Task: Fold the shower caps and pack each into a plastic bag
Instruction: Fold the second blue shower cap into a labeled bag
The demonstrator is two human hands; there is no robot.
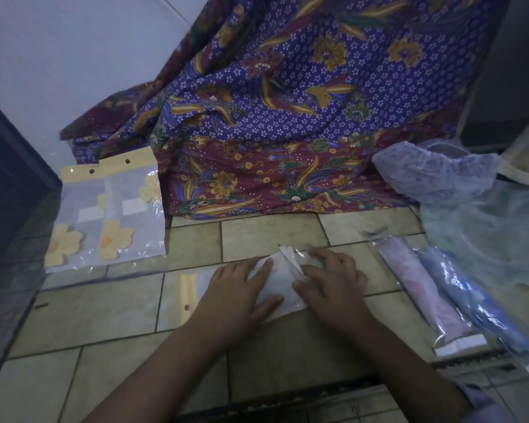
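Here, head view: a purple and maroon batik cloth (287,102) hangs down to a tiled floor (104,315) and serves as the reference. In front of its hem, nearer the camera, lies a folded white shower cap (280,279). The left hand (239,288) and right hand (333,285) both rest flat on it, fingers nearly straight and pressing, gripping nothing. Under the left hand, a clear plastic bag (185,296) with a yellow header strip extends leftward; whether the cap is inside it cannot be told. Against the cloth's lower left edge lies a stack of empty flower-printed bags (110,215). At its lower right corner sits a heap of loose crumpled caps (434,172); in front of that, a packed pink cap (422,297) and a packed blue cap (477,303) lie side by side.
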